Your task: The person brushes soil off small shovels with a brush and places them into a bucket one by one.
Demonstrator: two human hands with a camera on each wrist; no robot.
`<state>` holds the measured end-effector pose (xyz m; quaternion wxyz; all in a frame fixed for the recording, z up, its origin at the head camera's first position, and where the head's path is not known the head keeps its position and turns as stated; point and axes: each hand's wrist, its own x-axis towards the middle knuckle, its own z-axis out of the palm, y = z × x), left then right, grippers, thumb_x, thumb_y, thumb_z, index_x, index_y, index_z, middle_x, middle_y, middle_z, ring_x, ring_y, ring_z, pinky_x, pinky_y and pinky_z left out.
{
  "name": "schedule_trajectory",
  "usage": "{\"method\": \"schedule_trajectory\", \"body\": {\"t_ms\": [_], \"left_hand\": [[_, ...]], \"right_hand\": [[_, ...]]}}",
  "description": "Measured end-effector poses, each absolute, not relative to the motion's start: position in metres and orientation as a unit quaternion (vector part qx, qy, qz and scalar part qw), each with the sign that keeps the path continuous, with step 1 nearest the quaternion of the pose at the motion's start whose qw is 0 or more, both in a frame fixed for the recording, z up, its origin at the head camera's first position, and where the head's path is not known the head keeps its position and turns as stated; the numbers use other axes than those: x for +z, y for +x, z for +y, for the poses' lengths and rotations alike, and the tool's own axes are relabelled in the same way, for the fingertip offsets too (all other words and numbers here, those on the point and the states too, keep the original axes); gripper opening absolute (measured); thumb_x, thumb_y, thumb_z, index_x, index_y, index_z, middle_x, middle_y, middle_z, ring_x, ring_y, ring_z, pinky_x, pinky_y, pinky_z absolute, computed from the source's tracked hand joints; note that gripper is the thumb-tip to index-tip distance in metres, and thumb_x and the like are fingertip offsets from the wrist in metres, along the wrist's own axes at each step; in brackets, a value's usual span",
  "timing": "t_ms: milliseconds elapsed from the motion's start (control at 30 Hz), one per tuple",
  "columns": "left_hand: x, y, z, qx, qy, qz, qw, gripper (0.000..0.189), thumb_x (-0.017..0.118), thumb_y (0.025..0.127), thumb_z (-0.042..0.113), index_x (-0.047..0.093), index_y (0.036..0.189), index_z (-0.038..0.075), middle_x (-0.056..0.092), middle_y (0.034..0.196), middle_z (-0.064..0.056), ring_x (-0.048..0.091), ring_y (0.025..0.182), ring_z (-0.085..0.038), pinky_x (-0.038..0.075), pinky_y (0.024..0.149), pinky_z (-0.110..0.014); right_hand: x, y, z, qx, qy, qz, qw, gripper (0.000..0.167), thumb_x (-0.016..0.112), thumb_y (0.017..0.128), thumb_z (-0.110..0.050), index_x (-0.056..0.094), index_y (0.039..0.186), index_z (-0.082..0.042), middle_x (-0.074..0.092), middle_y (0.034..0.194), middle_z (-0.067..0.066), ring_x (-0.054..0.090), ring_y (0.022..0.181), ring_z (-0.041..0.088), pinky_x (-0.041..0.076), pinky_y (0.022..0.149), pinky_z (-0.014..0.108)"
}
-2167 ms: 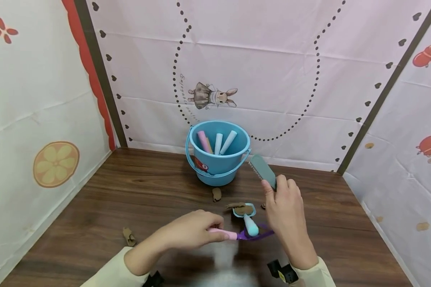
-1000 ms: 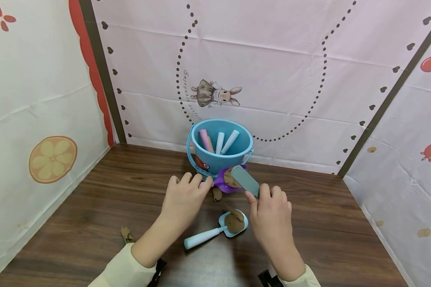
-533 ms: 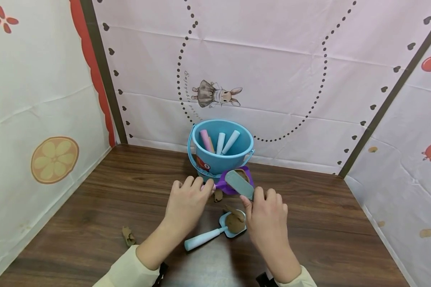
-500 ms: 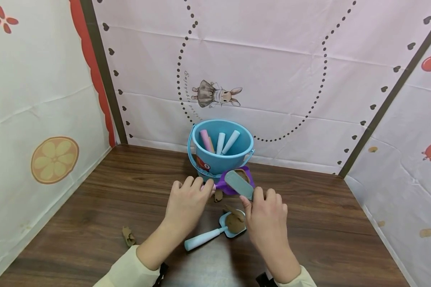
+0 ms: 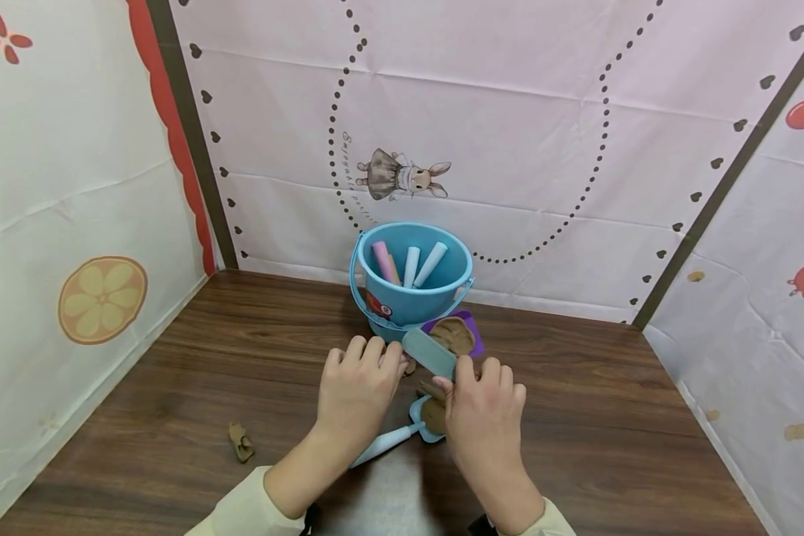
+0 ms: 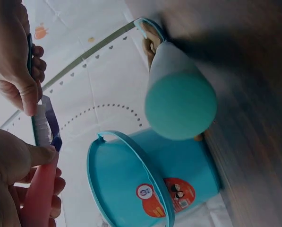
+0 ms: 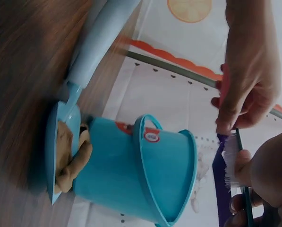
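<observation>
My left hand (image 5: 358,391) grips the pink handle (image 6: 40,194) of a toy shovel with a purple scoop (image 5: 477,341). Brown, clay-like stuff (image 5: 452,335) fills that scoop, which is raised in front of the bucket. In my right hand (image 5: 485,424) is a grey-green brush (image 5: 429,353), pinched near one end. Its pale bristles (image 7: 230,158) face the purple shovel, close to my left fingers. Whether they touch the shovel I cannot tell. Below my hands, a light blue shovel (image 5: 383,444) lies on the table with brown clay (image 5: 432,415) in its scoop.
A blue bucket (image 5: 412,301) stands at the back, holding several tool handles (image 5: 412,266). A brown scrap (image 5: 241,442) lies on the table (image 5: 174,387) at the left. Printed cloth walls (image 5: 522,164) close off the back and sides.
The purple shovel has risen from beside the blue shovel to the bucket's front. Lately the brush has slid leftward from over the scoop toward its handle, uncovering the clay.
</observation>
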<state>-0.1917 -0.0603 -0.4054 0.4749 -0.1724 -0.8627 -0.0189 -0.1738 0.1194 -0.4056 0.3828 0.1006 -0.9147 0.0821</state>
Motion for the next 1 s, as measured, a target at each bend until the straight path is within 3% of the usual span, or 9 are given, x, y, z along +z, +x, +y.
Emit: {"method": "schedule_trajectory", "body": {"t_ms": [133, 200, 300, 633, 867, 1000], "left_hand": [[-0.407, -0.189, -0.057, -0.026, -0.167, -0.859, 0.484, 0.054, 0.029, 0.11, 0.043, 0.067, 0.09, 0.011, 0.059, 0.075, -0.007, 0.054, 0.067, -0.025, 0.036, 0.05, -0.037], [-0.409, -0.19, -0.055, -0.03, -0.166, -0.856, 0.489, 0.053, 0.03, 0.11, 0.043, 0.067, 0.089, 0.011, 0.057, 0.073, -0.007, 0.052, 0.065, -0.025, 0.034, 0.049, -0.036], [-0.409, -0.191, -0.054, -0.037, -0.162, -0.851, 0.498, 0.05, 0.032, 0.109, 0.043, 0.065, 0.089, 0.012, 0.053, 0.071, -0.007, 0.049, 0.062, -0.025, 0.031, 0.048, -0.035], [-0.41, -0.192, -0.053, -0.04, -0.149, -0.843, 0.515, 0.05, 0.032, 0.108, 0.044, 0.067, 0.088, 0.014, 0.051, 0.068, -0.008, 0.046, 0.059, -0.024, 0.027, 0.048, -0.033], [-0.411, -0.193, -0.053, -0.041, -0.15, -0.841, 0.518, 0.051, 0.032, 0.108, 0.045, 0.064, 0.083, 0.013, 0.048, 0.065, -0.006, 0.044, 0.057, -0.022, 0.025, 0.048, -0.032], [-0.412, -0.192, -0.055, -0.036, -0.146, -0.854, 0.497, 0.043, 0.044, 0.104, 0.044, 0.062, 0.08, 0.014, 0.049, 0.066, -0.005, 0.046, 0.059, -0.022, 0.027, 0.047, -0.032]], "right_hand": [[-0.407, -0.179, 0.125, 0.084, 0.091, -0.91, 0.395, 0.048, 0.056, 0.095, -0.053, 0.063, 0.096, -0.006, 0.045, 0.073, 0.012, 0.045, 0.064, 0.031, 0.028, 0.052, 0.039], [-0.406, -0.182, 0.129, 0.084, 0.085, -0.911, 0.394, 0.042, 0.069, 0.088, -0.047, 0.064, 0.097, -0.006, 0.045, 0.072, 0.012, 0.045, 0.063, 0.031, 0.028, 0.053, 0.04], [-0.403, -0.185, 0.133, 0.091, 0.075, -0.914, 0.389, 0.038, 0.079, 0.083, -0.041, 0.064, 0.096, -0.008, 0.044, 0.072, 0.012, 0.045, 0.064, 0.032, 0.028, 0.054, 0.041], [-0.404, -0.193, 0.145, 0.104, 0.066, -0.91, 0.395, 0.039, 0.085, 0.077, -0.038, 0.064, 0.092, -0.009, 0.043, 0.068, 0.011, 0.046, 0.061, 0.033, 0.028, 0.053, 0.042], [-0.403, -0.196, 0.15, 0.128, 0.05, -0.914, 0.382, 0.034, 0.083, 0.08, -0.033, 0.06, 0.09, -0.01, 0.044, 0.071, 0.012, 0.047, 0.065, 0.036, 0.029, 0.057, 0.045], [-0.4, -0.192, 0.147, 0.128, 0.043, -0.922, 0.362, 0.033, 0.081, 0.084, -0.034, 0.06, 0.092, -0.009, 0.044, 0.073, 0.011, 0.047, 0.066, 0.034, 0.03, 0.057, 0.044]]}}
